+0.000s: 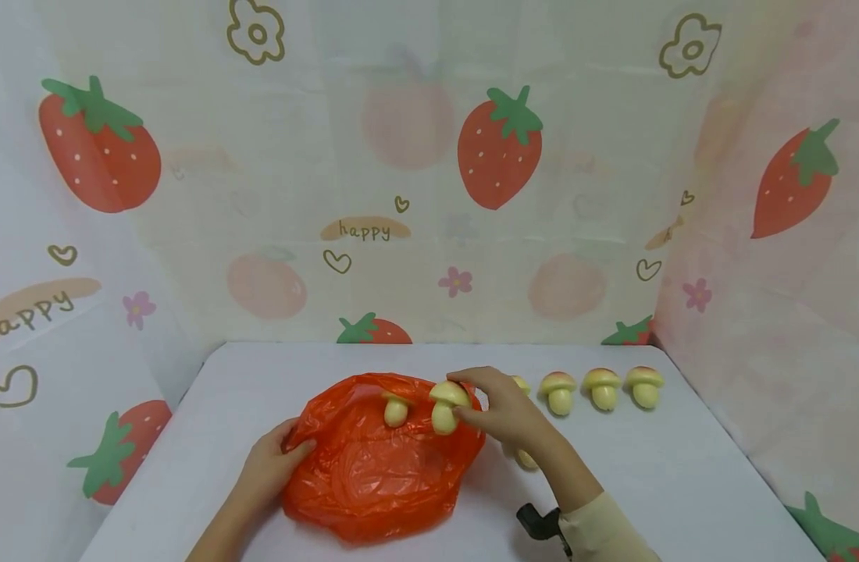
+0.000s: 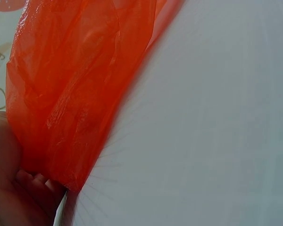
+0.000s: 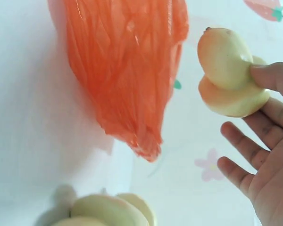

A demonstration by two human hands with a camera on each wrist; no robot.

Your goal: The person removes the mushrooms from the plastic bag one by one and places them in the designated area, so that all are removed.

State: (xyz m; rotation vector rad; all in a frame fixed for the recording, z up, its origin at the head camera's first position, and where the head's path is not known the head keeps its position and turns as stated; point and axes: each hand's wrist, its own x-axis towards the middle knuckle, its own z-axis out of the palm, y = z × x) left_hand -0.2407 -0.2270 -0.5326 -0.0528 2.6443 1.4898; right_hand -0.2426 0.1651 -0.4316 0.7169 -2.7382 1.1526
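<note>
An open red plastic bag (image 1: 373,476) sits on the table, its mouth facing up and toward me. My left hand (image 1: 271,462) grips the bag's left edge, thumb on the near side; in the left wrist view the fingers (image 2: 35,193) curl in under the plastic. Between thumb and fingertips, my right hand (image 1: 507,406) pinches a pale yellow toy mushroom (image 1: 445,407) by its side, over the bag's right rim. In the right wrist view this mushroom (image 3: 226,70) hangs apart from the bag, other fingers spread. Another mushroom (image 1: 396,410) lies inside the bag near its back rim.
A row of similar mushrooms (image 1: 603,389) stands at the back right of the white table (image 1: 682,484). Another mushroom (image 1: 527,460) shows partly below my right forearm. A black device (image 1: 538,521) sits by the right sleeve. Strawberry-printed cloth (image 1: 415,156) walls the back and sides.
</note>
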